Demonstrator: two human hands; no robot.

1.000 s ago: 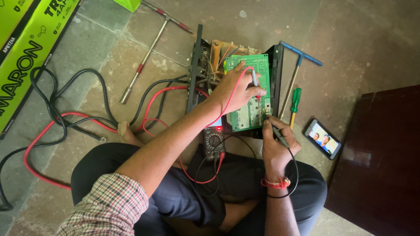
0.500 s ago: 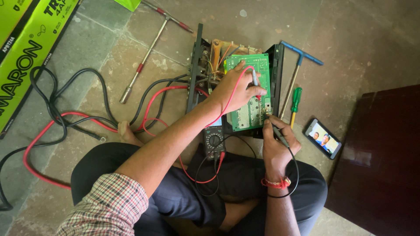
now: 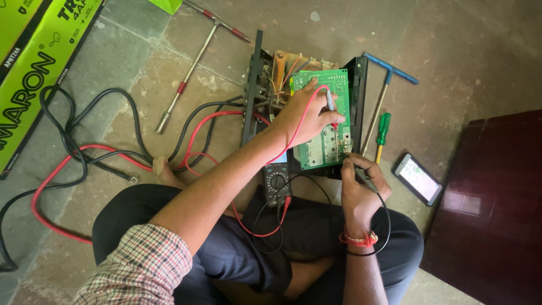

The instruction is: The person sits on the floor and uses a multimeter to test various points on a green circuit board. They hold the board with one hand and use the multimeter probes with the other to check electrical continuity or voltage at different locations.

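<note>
Head view: left hand (image 3: 305, 116) grips red probe (image 3: 331, 104) on green circuit board (image 3: 327, 121), right hand (image 3: 361, 189) grips black probe (image 3: 364, 179) at board's lower edge.

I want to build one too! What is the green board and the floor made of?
The green circuit board looks like stiff, matte-coated fibreglass or plastic laminate: flat and dotted with rows of silvery solder points. The floor looks like rough stone slabs: mottled grey-brown, dull, with visible joints. Neither material is certain from looks alone.
</note>
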